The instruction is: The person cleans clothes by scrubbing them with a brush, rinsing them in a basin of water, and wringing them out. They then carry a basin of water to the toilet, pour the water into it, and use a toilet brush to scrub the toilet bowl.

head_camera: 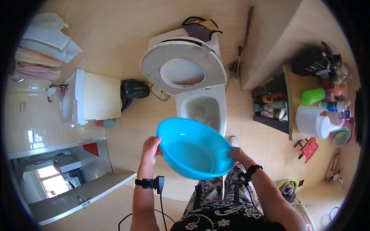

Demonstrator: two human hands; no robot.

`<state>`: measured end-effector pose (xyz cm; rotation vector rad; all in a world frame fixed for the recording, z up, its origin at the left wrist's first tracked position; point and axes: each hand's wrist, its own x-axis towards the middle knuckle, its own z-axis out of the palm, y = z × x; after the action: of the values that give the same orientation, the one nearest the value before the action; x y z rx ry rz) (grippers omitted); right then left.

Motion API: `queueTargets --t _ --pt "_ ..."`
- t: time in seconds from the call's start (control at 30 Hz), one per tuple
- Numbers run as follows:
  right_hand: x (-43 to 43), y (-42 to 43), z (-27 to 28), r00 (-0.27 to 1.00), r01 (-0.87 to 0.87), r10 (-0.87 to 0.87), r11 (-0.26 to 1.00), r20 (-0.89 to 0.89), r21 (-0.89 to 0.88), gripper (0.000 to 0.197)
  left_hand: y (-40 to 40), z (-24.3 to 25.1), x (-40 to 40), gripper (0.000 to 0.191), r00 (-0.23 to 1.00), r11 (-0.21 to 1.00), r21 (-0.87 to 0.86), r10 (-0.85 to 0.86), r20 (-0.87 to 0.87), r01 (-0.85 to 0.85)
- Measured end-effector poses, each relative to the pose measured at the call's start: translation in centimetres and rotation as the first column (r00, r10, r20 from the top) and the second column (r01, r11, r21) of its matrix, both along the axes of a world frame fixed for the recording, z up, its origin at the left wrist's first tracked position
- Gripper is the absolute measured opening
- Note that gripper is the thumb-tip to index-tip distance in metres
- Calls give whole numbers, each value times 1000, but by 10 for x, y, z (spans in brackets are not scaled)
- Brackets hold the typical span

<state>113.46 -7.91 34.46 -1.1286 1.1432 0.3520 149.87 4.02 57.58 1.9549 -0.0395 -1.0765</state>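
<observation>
A blue plastic basin is held in front of my body, tilted, its inside facing up toward me. My left hand grips its left rim. On the opposite rim, my right hand has hold too. Just beyond the basin stands a white toilet bowl, partly hidden by the basin's far edge; whitish, churned water shows inside it. The toilet seat and lid are raised, and the seat has a soft grey cover. A cloth in grey and yellow is draped over the cistern.
At the right, a wooden shelf unit carries bottles and a white container. A small folding stool stands below it. A toilet brush is in the back corner. Left are a washbasin and an open door.
</observation>
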Motion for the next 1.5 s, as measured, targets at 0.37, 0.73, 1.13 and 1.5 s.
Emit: queueTargets --t 0.37,0.73,1.13,1.5 --pt "-157 104 92 801 505 -598 711 -43 -489 64 30 -78 -100 34 882 883 39 -464 -84 468" --pt "-379 273 226 -219 965 -962 -238 163 -111 39 -107 -15 -433 29 383 365 -387 -923 -33 847" --pt "-512 320 217 -806 574 -501 -791 314 211 48 -133 27 -760 35 -203 -204 -354 -978 40 913" --pt "-673 208 233 -868 390 -308 -908 390 153 44 -211 21 -942 27 -446 -411 -355 -895 -19 840"
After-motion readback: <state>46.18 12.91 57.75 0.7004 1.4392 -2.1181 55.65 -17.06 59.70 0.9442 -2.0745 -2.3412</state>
